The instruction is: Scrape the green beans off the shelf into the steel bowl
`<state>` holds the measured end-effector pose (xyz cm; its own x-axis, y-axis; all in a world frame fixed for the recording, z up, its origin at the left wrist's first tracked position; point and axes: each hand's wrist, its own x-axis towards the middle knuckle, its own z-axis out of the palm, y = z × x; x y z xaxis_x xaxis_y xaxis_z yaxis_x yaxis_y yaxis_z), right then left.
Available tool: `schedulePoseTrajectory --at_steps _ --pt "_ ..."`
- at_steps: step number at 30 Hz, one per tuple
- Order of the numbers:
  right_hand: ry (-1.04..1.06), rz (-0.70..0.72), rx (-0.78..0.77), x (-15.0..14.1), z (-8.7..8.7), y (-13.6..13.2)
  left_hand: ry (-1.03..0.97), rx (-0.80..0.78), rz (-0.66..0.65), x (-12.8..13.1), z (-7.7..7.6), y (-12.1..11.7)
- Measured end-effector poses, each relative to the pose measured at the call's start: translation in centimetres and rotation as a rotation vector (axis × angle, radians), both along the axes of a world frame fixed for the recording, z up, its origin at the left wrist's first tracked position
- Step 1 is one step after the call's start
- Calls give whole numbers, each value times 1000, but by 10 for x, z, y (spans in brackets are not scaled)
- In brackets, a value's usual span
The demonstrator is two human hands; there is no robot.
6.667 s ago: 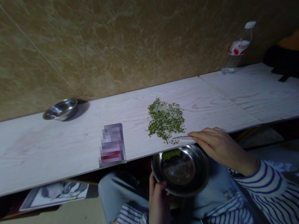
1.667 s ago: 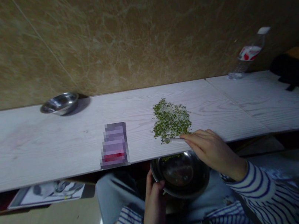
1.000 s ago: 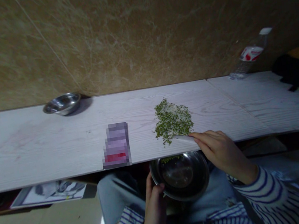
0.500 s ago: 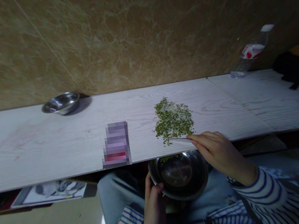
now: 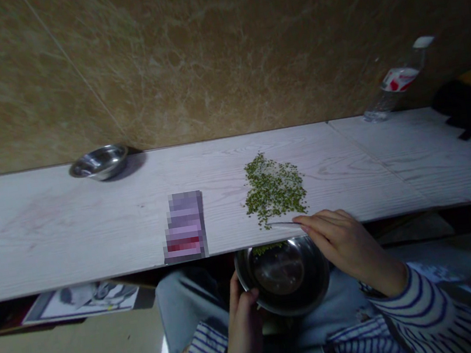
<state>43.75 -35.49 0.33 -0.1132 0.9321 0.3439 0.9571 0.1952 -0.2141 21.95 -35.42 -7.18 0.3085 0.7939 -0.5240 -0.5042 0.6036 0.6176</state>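
A pile of small green beans [image 5: 273, 189] lies on the pale wooden table [image 5: 71, 230], near its front edge. My right hand [image 5: 347, 242] is closed on a thin white card [image 5: 284, 224], whose edge touches the near side of the pile. Just below the table edge, over my lap, my left hand [image 5: 244, 328] grips the rim of a steel bowl [image 5: 283, 275]. A few green beans sit in the bowl under the table edge.
A second steel bowl [image 5: 99, 162] stands at the back left against the marbled wall. A blurred-out flat object [image 5: 183, 227] lies left of the beans. A plastic bottle [image 5: 398, 81] and dark cloth [image 5: 469, 112] are at the far right. A picture sheet [image 5: 81, 300] lies under the table.
My right hand has swept the card back and forth along the near edge of the pile. The bowl stays under the table edge in my left hand.
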Motion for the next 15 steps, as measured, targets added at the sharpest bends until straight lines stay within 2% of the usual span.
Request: schedulePoseTrajectory --at_steps 15 --pt "-1 -29 -10 -4 0 1 -39 -6 2 0 -3 -1"
